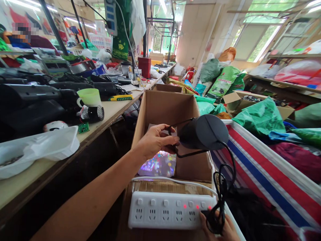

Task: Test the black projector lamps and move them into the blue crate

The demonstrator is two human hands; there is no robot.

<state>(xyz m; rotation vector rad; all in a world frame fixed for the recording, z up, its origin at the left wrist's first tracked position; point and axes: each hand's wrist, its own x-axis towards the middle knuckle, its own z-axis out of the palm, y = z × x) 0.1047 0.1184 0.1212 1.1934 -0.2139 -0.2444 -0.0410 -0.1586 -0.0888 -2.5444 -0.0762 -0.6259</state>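
Observation:
My left hand [156,141] is closed around the bent metal bracket of a black cylindrical projector light [202,131], holding it tilted above an open cardboard box [173,103]. Inside the box, bright coloured specks shine on a pale sheet [160,164]. At the right end of a white power strip [163,219], my right hand [223,231] grips a black plug [206,214] against the last socket, with the bundled black cord [221,193] hanging over it. The plug's prongs are hidden. Several red lamps glow on the strip.
Along the left, a workbench [115,113] carries a white tray [67,142], a green cup [89,97], a yellow-green utility knife [121,97] and black housings [29,95]. To the right stand a striped woven bag [256,162] and green sacks [266,115].

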